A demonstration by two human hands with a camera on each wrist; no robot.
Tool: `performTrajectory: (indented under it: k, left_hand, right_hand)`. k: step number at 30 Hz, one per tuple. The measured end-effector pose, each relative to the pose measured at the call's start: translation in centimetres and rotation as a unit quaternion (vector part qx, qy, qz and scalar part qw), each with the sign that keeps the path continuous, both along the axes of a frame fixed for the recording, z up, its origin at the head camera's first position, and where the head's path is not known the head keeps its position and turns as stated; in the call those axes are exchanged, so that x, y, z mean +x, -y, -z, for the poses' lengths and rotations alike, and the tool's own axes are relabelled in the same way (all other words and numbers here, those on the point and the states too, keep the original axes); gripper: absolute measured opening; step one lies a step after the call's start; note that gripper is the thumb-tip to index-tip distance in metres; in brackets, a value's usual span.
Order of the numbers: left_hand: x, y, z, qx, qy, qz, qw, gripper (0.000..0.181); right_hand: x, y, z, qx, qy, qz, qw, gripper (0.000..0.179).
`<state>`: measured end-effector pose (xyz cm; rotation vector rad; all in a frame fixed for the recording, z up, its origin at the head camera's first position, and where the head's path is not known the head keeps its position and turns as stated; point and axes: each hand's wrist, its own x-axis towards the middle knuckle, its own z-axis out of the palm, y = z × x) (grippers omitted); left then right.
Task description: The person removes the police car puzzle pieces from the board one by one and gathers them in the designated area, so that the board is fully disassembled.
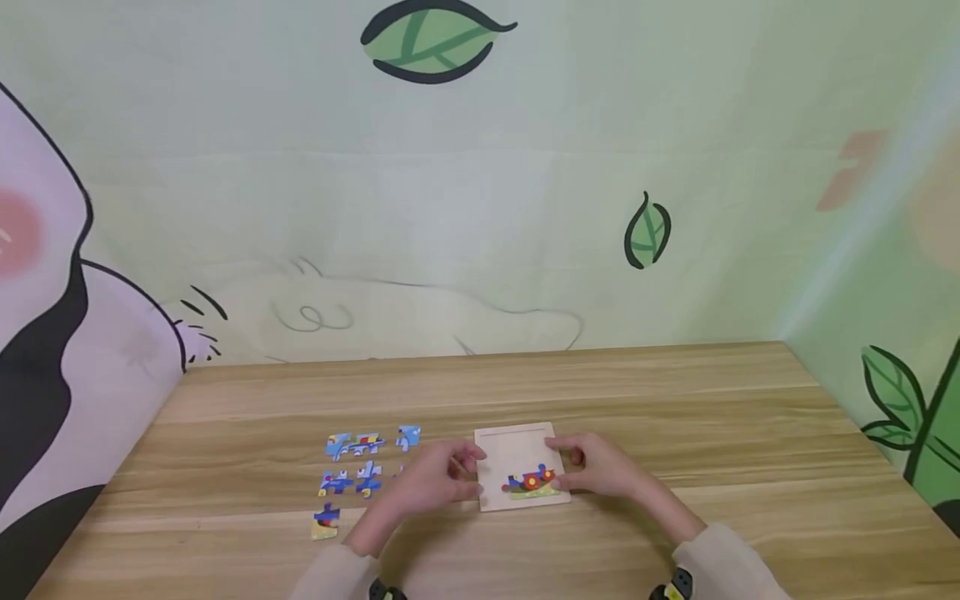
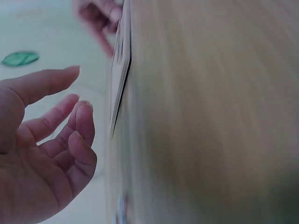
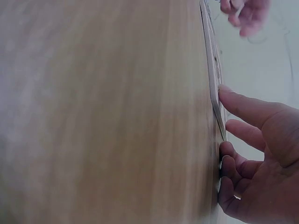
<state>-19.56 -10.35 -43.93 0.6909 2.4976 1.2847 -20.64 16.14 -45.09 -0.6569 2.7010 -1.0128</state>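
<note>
A light wooden puzzle tray (image 1: 517, 458) lies flat on the table, with a strip of joined, colourful puzzle pieces (image 1: 531, 481) along its lower right part. My left hand (image 1: 435, 479) is at the tray's left edge. In the left wrist view, its fingers (image 2: 84, 123) are loosely bent, apart from the thumb, with nothing between them. My right hand (image 1: 600, 467) is at the tray's right side, its thumb touching near the right end of the strip and its index finger at the upper right edge. Its other fingers (image 3: 229, 168) are bent beside the tray, near the table.
Left of the tray, several loose blue puzzle pieces (image 1: 367, 479) lie in rough rows, partly behind my left hand. A tan, red and blue piece (image 1: 326, 522) lies nearest me. The wood-grain table (image 1: 712, 417) meets a wall with painted leaves (image 1: 647, 233) at the back.
</note>
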Motion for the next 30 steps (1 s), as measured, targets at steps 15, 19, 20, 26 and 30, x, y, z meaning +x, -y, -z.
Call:
performTrajectory:
  k: [15, 19, 20, 26, 30]
  left_hand:
    - [0.0, -5.3, 0.7, -0.095, -0.033, -0.009, 0.9949, 0.034]
    - [0.2, -5.5, 0.8, -0.097, -0.032, -0.014, 0.9947, 0.032]
    - [0.2, -5.6, 0.8, -0.096, -0.033, -0.014, 0.9947, 0.031]
    - [0.4, -5.8, 1.0, -0.094, -0.037, -0.004, 0.9949, 0.031]
    - [0.6, -5.8, 1.0, -0.098, -0.043, -0.002, 0.9942, 0.039]
  right_hand:
    - [0.2, 0.2, 0.0, -0.017, 0.013, -0.002, 0.9998, 0.054]
    - [0.2, 0.1, 0.0, -0.016, 0.012, 0.002, 0.9998, 0.054]
    - [0.2, 0.0, 0.1, -0.015, 0.011, 0.003, 0.9998, 0.054]
    - [0.3, -0.1, 0.2, -0.010, 0.008, 0.002, 0.9999, 0.055]
    - [0.4, -0.2, 0.3, -0.015, 0.010, 0.001, 0.9998, 0.055]
